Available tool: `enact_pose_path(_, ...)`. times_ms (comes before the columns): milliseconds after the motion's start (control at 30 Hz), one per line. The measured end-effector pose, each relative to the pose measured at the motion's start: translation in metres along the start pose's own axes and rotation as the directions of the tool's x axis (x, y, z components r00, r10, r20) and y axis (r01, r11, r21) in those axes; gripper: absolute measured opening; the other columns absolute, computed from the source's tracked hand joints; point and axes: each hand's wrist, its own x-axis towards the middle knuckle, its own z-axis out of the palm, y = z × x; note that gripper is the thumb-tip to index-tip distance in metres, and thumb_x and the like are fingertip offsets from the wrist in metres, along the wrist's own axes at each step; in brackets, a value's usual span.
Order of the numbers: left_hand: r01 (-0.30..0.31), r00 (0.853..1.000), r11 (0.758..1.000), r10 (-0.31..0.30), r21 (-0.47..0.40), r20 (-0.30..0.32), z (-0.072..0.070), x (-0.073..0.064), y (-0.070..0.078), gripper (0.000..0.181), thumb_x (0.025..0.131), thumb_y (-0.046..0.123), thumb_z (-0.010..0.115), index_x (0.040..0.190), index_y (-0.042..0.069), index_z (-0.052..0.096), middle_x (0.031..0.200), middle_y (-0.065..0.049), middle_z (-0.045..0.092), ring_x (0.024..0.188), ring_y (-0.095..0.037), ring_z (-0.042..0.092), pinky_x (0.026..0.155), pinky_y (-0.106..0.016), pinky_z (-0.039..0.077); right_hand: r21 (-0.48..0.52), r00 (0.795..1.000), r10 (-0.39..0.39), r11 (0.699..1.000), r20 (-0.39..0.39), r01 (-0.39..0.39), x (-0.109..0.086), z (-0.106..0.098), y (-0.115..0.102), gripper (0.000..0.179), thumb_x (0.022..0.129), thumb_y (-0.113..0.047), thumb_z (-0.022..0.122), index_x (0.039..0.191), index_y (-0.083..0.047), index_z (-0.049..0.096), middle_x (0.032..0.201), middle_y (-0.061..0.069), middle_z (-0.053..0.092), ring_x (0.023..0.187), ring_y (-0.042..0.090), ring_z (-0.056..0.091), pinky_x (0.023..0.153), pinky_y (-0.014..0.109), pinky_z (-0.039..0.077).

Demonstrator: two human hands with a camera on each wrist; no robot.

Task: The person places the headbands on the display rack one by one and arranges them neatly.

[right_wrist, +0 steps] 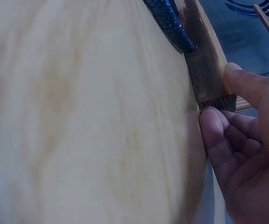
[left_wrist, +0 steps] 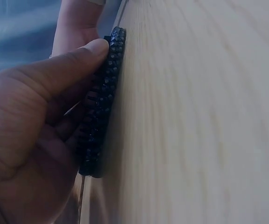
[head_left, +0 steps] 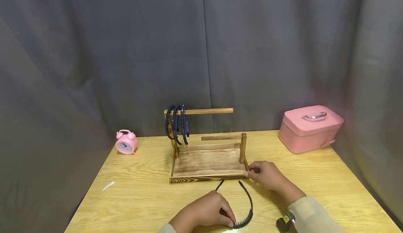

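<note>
Near the table's front, my left hand (head_left: 207, 210) pinches a dark blue toothed headband (head_left: 247, 220) at its curved middle. It lies close over the wood, its two ends pointing away from me toward the rack. In the left wrist view, my thumb presses on the faceted, beaded band (left_wrist: 104, 98), the other fingers partly hidden behind it. At the front right corner of a wooden rack (head_left: 207, 179), my right hand (head_left: 266, 175) grips the base edge between thumb and fingers. Several dark headbands (head_left: 175, 122) hang at the left end of the rack's upper bar (head_left: 211, 111).
A pink alarm clock (head_left: 126, 143) stands at the back left, with a small white clip-like piece (head_left: 108, 186) in front of it. At the back right is a pink case (head_left: 310, 131) with a silver handle. A lower bar (head_left: 221, 137) juts left from the rack's right post.
</note>
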Motion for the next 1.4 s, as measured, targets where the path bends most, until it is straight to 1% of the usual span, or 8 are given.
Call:
enact_pose_path(267,-0.006,0.999,0.996,0.002,-0.086,-0.045,-0.006,-0.003,-0.006,0.014,0.095,0.016,0.087,0.108,0.012,0.088,0.100,0.013,0.083,0.087,0.011,0.071,0.080,-0.012,0.062,0.007,1.000,0.003,1.000,-0.006,-0.003,0.001,0.002,-0.001,0.030,0.104,-0.035,0.078,0.115,-0.007,0.080,0.088,-0.003,0.075,0.075,0.012,0.068,0.063,0.026,0.057)
enact_pose_path(433,0.042,0.958,0.990,-0.079,-0.138,-0.277,-0.033,-0.027,-0.022,0.027,0.094,0.022,0.089,0.118,0.010,0.085,0.111,0.003,0.083,0.101,-0.005,0.074,0.092,-0.026,0.064,-0.006,1.000,-0.003,1.000,0.003,0.003,0.003,0.003,-0.001,0.032,0.104,-0.037,0.077,0.116,-0.008,0.080,0.086,-0.004,0.074,0.074,0.010,0.067,0.063,0.025,0.055)
enact_pose_path(633,0.079,0.750,0.981,-0.177,-0.180,-0.637,-0.075,-0.073,-0.054,0.025,0.091,0.017,0.091,0.114,0.007,0.085,0.111,-0.010,0.083,0.100,-0.016,0.076,0.091,-0.034,0.064,-0.010,1.000,-0.007,1.000,-0.012,0.007,0.004,0.001,-0.004,0.027,0.103,-0.034,0.078,0.111,-0.008,0.080,0.086,-0.005,0.073,0.075,0.011,0.067,0.062,0.025,0.055)
enact_pose_path(767,0.118,0.592,0.961,-0.269,-0.249,-0.759,-0.093,-0.101,-0.078,0.030,0.090,0.011,0.091,0.118,0.005,0.083,0.115,-0.014,0.082,0.100,-0.013,0.072,0.096,-0.032,0.060,-0.005,1.000,-0.002,1.000,-0.013,0.002,0.004,-0.001,-0.005,0.029,0.103,-0.035,0.078,0.112,-0.007,0.079,0.089,-0.004,0.073,0.077,0.012,0.068,0.063,0.025,0.056)
enact_pose_path(833,0.132,0.550,0.948,-0.312,-0.288,-0.775,-0.098,-0.110,-0.089,0.040,0.092,0.011,0.089,0.129,0.003,0.078,0.124,-0.016,0.079,0.110,-0.016,0.070,0.106,-0.036,0.058,-0.003,1.000,0.000,1.000,-0.016,0.000,0.003,-0.002,-0.005,0.030,0.103,-0.035,0.079,0.113,-0.007,0.079,0.089,-0.003,0.073,0.077,0.012,0.068,0.063,0.026,0.056)
enact_pose_path(933,0.140,0.554,0.922,-0.374,-0.360,-0.744,-0.100,-0.117,-0.103,0.060,0.094,0.013,0.088,0.149,0.003,0.065,0.144,-0.018,0.069,0.129,-0.026,0.064,0.119,-0.042,0.054,0.000,1.000,0.006,1.000,-0.020,-0.006,0.003,-0.002,-0.004,0.030,0.103,-0.036,0.079,0.113,-0.008,0.079,0.090,-0.003,0.073,0.077,0.012,0.067,0.063,0.026,0.055)
enact_pose_path(1167,0.143,0.636,0.884,-0.426,-0.445,-0.643,-0.093,-0.114,-0.122,0.081,0.095,0.017,0.088,0.162,-0.001,0.047,0.156,-0.021,0.059,0.146,-0.037,0.057,0.124,-0.038,0.049,0.005,0.999,0.026,1.000,-0.021,-0.026,0.003,-0.001,0.000,0.029,0.102,-0.037,0.079,0.112,-0.009,0.080,0.091,-0.003,0.073,0.077,0.011,0.067,0.064,0.026,0.056)
enact_pose_path(1400,0.215,0.640,0.901,-0.422,-0.377,-0.642,-0.086,-0.104,-0.119,0.073,0.093,0.017,0.089,0.156,0.000,0.057,0.151,-0.017,0.066,0.142,-0.036,0.063,0.121,-0.041,0.052,0.017,0.999,0.032,0.999,-0.016,-0.032,0.000,0.001,0.001,0.029,0.103,-0.035,0.079,0.114,-0.008,0.079,0.093,-0.002,0.073,0.077,0.012,0.067,0.064,0.025,0.056)
